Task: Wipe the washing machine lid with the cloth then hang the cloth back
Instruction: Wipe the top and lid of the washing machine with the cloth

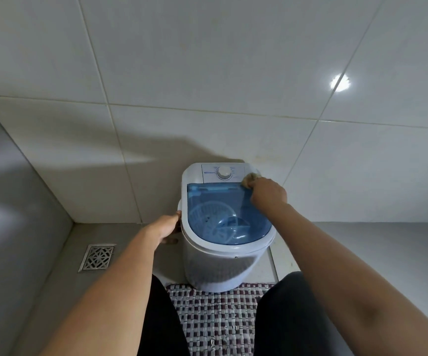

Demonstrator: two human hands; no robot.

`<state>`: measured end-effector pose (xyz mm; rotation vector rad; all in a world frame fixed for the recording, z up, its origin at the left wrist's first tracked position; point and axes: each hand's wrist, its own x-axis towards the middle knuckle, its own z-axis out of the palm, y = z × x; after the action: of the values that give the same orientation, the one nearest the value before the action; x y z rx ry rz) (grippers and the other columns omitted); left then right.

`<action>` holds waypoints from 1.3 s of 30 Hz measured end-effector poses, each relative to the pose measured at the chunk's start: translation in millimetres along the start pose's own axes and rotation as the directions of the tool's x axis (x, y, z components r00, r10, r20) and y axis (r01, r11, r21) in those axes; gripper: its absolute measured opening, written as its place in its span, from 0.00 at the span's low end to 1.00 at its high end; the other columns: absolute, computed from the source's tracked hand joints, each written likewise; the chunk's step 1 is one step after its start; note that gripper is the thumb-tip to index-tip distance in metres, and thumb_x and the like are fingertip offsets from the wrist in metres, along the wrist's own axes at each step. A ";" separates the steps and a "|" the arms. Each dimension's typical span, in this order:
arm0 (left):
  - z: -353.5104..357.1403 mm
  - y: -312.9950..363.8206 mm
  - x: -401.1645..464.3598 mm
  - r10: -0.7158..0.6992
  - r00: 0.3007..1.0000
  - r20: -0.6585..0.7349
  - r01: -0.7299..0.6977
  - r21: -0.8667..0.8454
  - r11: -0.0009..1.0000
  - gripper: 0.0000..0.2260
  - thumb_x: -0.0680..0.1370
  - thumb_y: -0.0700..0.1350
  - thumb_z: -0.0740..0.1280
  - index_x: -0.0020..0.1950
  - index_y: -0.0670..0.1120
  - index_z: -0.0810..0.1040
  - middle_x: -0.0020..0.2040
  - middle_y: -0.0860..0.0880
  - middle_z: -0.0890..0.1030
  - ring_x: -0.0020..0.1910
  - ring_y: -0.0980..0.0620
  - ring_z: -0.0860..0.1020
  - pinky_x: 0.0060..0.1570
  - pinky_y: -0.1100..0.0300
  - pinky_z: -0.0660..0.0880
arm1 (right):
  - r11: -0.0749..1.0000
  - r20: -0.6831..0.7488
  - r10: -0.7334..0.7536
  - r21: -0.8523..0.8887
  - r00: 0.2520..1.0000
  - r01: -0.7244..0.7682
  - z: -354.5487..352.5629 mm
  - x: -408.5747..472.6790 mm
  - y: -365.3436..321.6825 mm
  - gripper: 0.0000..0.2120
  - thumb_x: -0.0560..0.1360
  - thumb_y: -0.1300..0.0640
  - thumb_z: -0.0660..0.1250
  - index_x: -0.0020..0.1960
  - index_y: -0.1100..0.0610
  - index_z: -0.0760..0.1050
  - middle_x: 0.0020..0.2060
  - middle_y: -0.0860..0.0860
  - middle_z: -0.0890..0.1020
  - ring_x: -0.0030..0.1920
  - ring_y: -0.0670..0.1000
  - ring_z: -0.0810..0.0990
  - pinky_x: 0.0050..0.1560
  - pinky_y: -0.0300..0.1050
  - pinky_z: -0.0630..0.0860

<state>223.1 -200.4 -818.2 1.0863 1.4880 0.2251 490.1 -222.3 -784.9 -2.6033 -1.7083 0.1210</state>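
Note:
A small white washing machine (215, 268) stands on the floor against the tiled wall. Its see-through blue lid (223, 214) lies flat and shows the drum below. Behind the lid is a white panel with a round dial (223, 172). My right hand (268, 195) presses a bunched tan cloth (250, 179) on the lid's far right corner, by the panel. Most of the cloth is hidden under my fingers. My left hand (168, 226) grips the machine's left side rim.
A woven dark-red and white mat (218, 319) lies in front of the machine between my dark-trousered legs. A metal floor drain (97, 256) sits at the left. Grey tiled walls close in behind and on the left.

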 end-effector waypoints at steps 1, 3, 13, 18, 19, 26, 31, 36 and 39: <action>-0.3 0.4 -0.2 0.001 1.000 -0.005 -0.001 -0.002 1.000 0.21 0.84 0.57 0.55 0.66 0.47 0.78 0.62 0.51 0.81 0.62 0.50 0.80 0.29 0.61 0.64 | 1.000 -0.010 -0.004 0.015 1.000 0.004 0.5 -2.7 -10.2 0.20 0.76 0.63 0.62 0.65 0.46 0.75 0.61 0.51 0.80 0.57 0.56 0.81 0.53 0.47 0.75; -0.9 -0.3 1.9 0.002 1.000 -0.005 -0.002 0.019 1.000 0.21 0.84 0.58 0.55 0.66 0.47 0.78 0.64 0.50 0.80 0.62 0.50 0.80 0.29 0.61 0.65 | 0.994 -0.024 -0.100 0.034 0.995 0.101 5.7 -13.3 -31.3 0.25 0.77 0.63 0.62 0.70 0.42 0.71 0.68 0.49 0.76 0.59 0.56 0.80 0.56 0.48 0.76; -3.0 -1.7 1.6 -0.004 1.000 0.014 0.004 -0.004 1.000 0.21 0.84 0.56 0.57 0.66 0.45 0.78 0.64 0.49 0.81 0.61 0.49 0.79 0.31 0.61 0.65 | 0.961 0.045 -0.274 -0.031 0.961 0.276 12.7 -18.6 -17.0 0.33 0.76 0.60 0.66 0.73 0.32 0.66 0.76 0.41 0.66 0.62 0.56 0.80 0.54 0.51 0.77; -2.2 -1.2 2.3 0.001 1.000 0.004 -0.001 -0.004 1.000 0.23 0.84 0.59 0.55 0.68 0.46 0.77 0.67 0.50 0.79 0.63 0.50 0.78 0.32 0.61 0.66 | 1.000 0.020 -0.016 -0.018 1.000 0.017 -0.9 11.6 10.8 0.23 0.75 0.61 0.63 0.66 0.43 0.77 0.59 0.50 0.81 0.56 0.55 0.81 0.45 0.46 0.72; -4.7 -2.1 4.9 0.008 1.000 0.005 -0.008 0.006 1.000 0.24 0.83 0.61 0.55 0.69 0.47 0.77 0.68 0.50 0.78 0.65 0.49 0.78 0.36 0.59 0.69 | 1.000 0.026 0.005 -0.014 1.000 -0.004 -2.1 13.6 8.5 0.21 0.75 0.61 0.63 0.64 0.45 0.78 0.57 0.50 0.82 0.55 0.55 0.81 0.44 0.45 0.71; -3.1 -0.3 7.6 0.034 0.999 0.009 -0.034 -0.015 0.999 0.20 0.84 0.57 0.56 0.60 0.45 0.80 0.61 0.49 0.82 0.58 0.50 0.81 0.34 0.57 0.75 | 0.996 -0.035 -0.084 0.004 0.996 0.084 8.6 -13.5 -15.0 0.20 0.80 0.61 0.59 0.66 0.43 0.74 0.65 0.49 0.77 0.57 0.54 0.80 0.48 0.46 0.70; -2.4 4.2 -6.0 0.024 1.000 -0.007 -0.024 0.017 1.000 0.20 0.85 0.56 0.55 0.65 0.45 0.78 0.63 0.49 0.81 0.59 0.49 0.80 0.27 0.59 0.63 | 0.960 0.027 -0.279 -0.026 0.960 0.280 21.0 -43.0 -74.1 0.25 0.79 0.62 0.64 0.72 0.41 0.72 0.74 0.48 0.69 0.67 0.55 0.75 0.59 0.52 0.76; 0.0 4.9 -14.7 0.008 1.000 0.003 -0.008 -0.020 1.000 0.19 0.85 0.54 0.55 0.66 0.46 0.78 0.64 0.48 0.81 0.57 0.50 0.79 0.30 0.59 0.62 | 0.884 0.060 -0.458 -0.076 0.887 0.461 23.8 -61.4 -76.0 0.27 0.80 0.57 0.64 0.77 0.42 0.65 0.78 0.48 0.63 0.68 0.58 0.75 0.58 0.56 0.77; -0.3 5.4 -18.0 0.007 1.000 0.008 -0.007 -0.020 1.000 0.20 0.85 0.55 0.55 0.67 0.45 0.77 0.65 0.49 0.80 0.63 0.49 0.78 0.31 0.59 0.64 | 0.917 0.052 -0.390 -0.071 0.919 0.393 23.0 -50.2 -38.0 0.30 0.78 0.52 0.69 0.75 0.34 0.64 0.79 0.42 0.60 0.60 0.57 0.80 0.53 0.53 0.79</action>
<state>222.6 -210.3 -802.3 1.0750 1.4718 0.2396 433.7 -253.6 -802.8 -2.2576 -2.2498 0.0918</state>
